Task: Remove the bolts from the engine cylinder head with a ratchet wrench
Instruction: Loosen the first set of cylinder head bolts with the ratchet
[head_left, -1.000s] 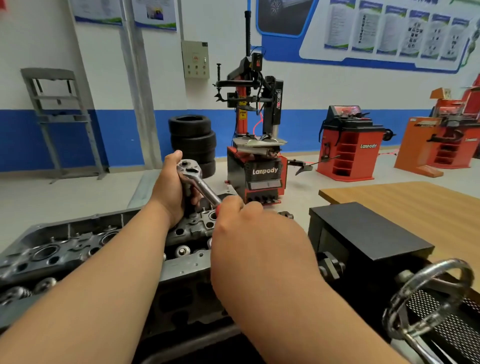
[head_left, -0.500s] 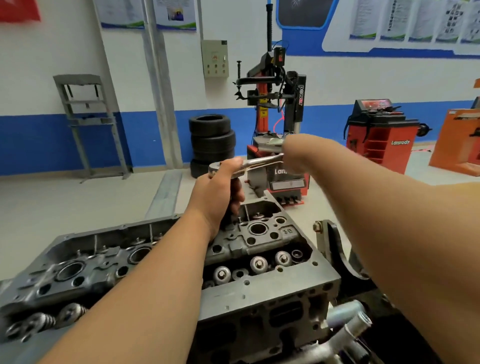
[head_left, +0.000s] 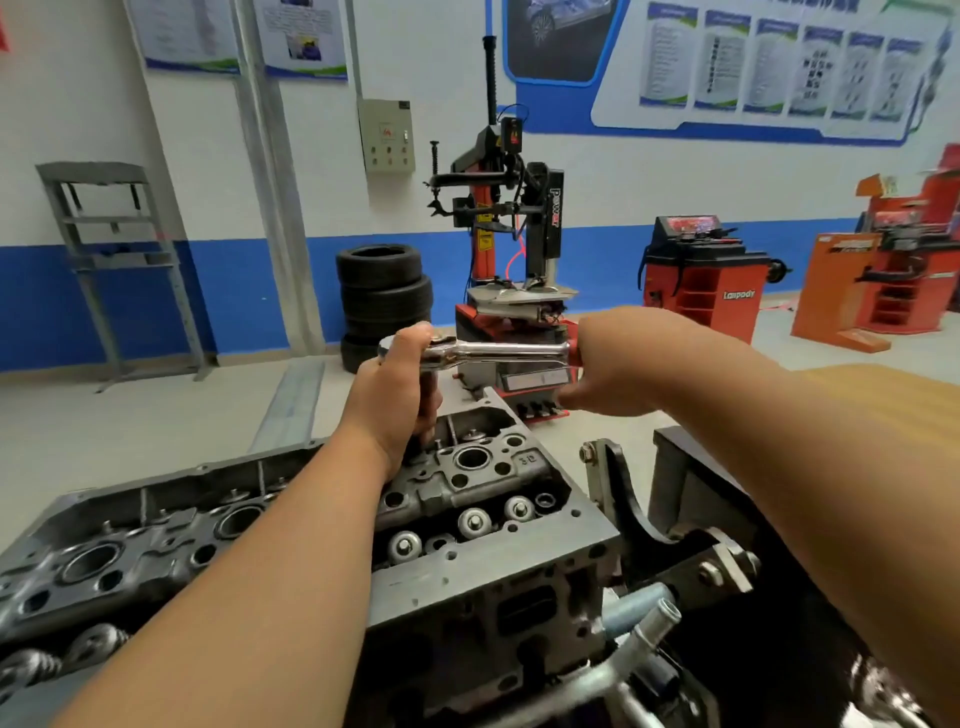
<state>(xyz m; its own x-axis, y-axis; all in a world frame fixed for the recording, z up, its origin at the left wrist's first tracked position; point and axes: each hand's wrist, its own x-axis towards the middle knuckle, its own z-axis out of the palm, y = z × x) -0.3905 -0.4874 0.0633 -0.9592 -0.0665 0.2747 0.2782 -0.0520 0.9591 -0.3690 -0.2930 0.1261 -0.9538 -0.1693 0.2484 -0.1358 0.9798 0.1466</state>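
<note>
A grey metal cylinder head (head_left: 483, 566) lies across the lower left and centre, mounted on a stand. A chrome ratchet wrench (head_left: 504, 351) with a red grip lies level above its far end. My left hand (head_left: 400, 395) wraps the wrench's head and the extension bar that runs down into the cylinder head. My right hand (head_left: 618, 358) grips the red handle end, to the right. The bolt under the socket is hidden by my left hand. Three round valve caps (head_left: 472, 522) show near the front edge.
A black stand bracket (head_left: 623, 499) and chrome pipes (head_left: 644, 623) sit right of the cylinder head. A wooden table (head_left: 904, 384) is at the right. Behind stand a red tyre changer (head_left: 514, 291), stacked tyres (head_left: 384, 296), red and orange machines (head_left: 701, 286) and a grey rack (head_left: 114, 260).
The wrench handle has swung from pointing toward me to pointing right and level. My right hand moved away and rightward with it, while my left hand stayed on the wrench head.
</note>
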